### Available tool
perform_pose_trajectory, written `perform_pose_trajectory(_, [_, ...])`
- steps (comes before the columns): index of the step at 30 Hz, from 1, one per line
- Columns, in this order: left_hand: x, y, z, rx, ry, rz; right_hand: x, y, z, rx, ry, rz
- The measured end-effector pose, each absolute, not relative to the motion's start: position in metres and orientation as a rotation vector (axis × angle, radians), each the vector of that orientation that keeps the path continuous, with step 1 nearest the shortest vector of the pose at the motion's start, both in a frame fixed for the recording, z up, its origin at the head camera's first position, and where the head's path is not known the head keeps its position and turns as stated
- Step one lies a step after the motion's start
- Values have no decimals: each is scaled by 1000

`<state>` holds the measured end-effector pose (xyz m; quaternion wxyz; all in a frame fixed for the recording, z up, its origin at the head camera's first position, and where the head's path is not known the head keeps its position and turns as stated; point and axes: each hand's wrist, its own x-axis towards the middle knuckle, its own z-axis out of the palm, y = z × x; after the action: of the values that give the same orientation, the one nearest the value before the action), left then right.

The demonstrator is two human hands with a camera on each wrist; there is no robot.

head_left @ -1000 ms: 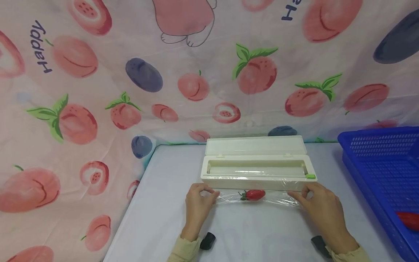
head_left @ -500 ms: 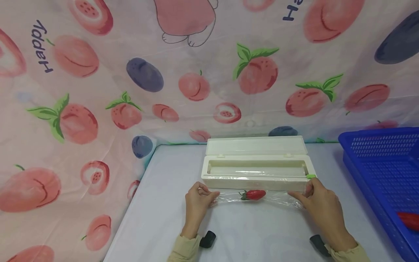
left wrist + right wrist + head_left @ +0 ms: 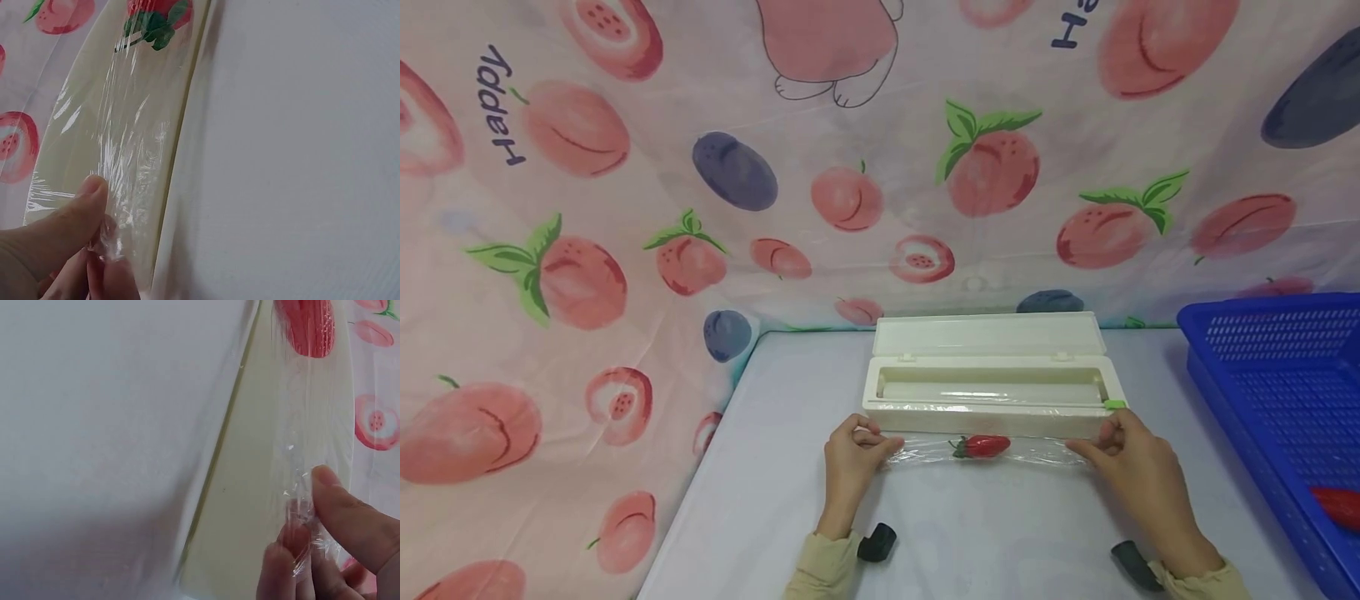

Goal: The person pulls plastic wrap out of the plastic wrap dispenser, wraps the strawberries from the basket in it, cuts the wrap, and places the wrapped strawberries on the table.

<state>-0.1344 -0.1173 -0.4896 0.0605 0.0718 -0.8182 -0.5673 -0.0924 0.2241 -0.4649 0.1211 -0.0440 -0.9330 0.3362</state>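
Observation:
A red strawberry (image 3: 987,447) with green leaves lies inside a narrow fold of clear cling film (image 3: 1037,451), just in front of a white cling film dispenser (image 3: 970,422). My left hand (image 3: 853,467) pinches the film's left end between thumb and fingers. At the opposite end, my right hand (image 3: 1142,483) pinches the film beside the dispenser's green slider (image 3: 1115,405). Both wrist views show the film bunched at the fingertips and stretched along the cream front of the dispenser. From the film's fold, a clear sheet runs up over the dispenser's front edge.
The dispenser's lid (image 3: 988,335) stands raised at the back, with a film roll in its trough. A blue plastic basket (image 3: 1232,433) holding a red item (image 3: 1337,507) is on the right. Behind the white table (image 3: 985,542) hangs a fruit-patterned cloth (image 3: 805,142).
My right fingertips have moved slightly up toward the dispenser's green slider, still pinching the film. The left hand and the strawberry stay almost in place.

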Motion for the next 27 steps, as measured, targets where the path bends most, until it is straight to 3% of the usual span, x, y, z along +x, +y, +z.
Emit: perform_pose_trajectory(27, [-139, -122, -492, 156, -2575, -1686, -93, 232, -464, -152, -2766, 1017])
